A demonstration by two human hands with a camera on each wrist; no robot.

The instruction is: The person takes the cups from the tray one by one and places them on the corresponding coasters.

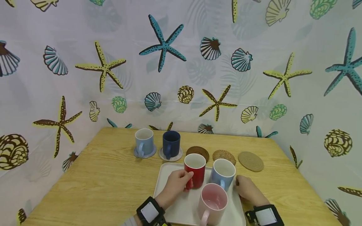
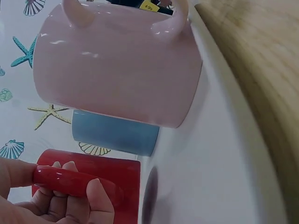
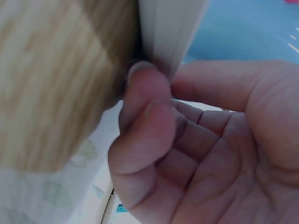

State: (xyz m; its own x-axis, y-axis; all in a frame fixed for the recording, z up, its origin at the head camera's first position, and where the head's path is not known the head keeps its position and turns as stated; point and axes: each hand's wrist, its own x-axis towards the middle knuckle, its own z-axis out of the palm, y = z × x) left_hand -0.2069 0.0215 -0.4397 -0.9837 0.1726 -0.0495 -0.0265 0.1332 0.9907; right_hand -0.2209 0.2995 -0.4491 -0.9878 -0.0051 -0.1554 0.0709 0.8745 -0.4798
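Note:
My left hand (image 1: 176,183) grips the handle of a red mug (image 1: 199,174), thumb and fingers curled round it in the left wrist view. The mug is upright over the far side of a white tray (image 1: 181,208), and a dark shadow shows beside its base. At the tray's right edge my right hand (image 1: 251,191) pinches the rim, thumb inside and fingers outside in the right wrist view. A light blue mug (image 1: 217,179) stands on the tray by that hand. Nearer me on the tray is a pink mug (image 1: 210,208), handle towards me.
Behind the tray, a pale blue mug (image 1: 145,144) and a navy mug (image 1: 172,142) stand on coasters. To their right lie a dark brown coaster (image 1: 198,150), a woven coaster (image 1: 224,155) and a tan coaster (image 1: 251,161). A patterned curtain (image 1: 175,81) rises behind the wooden table (image 1: 113,175).

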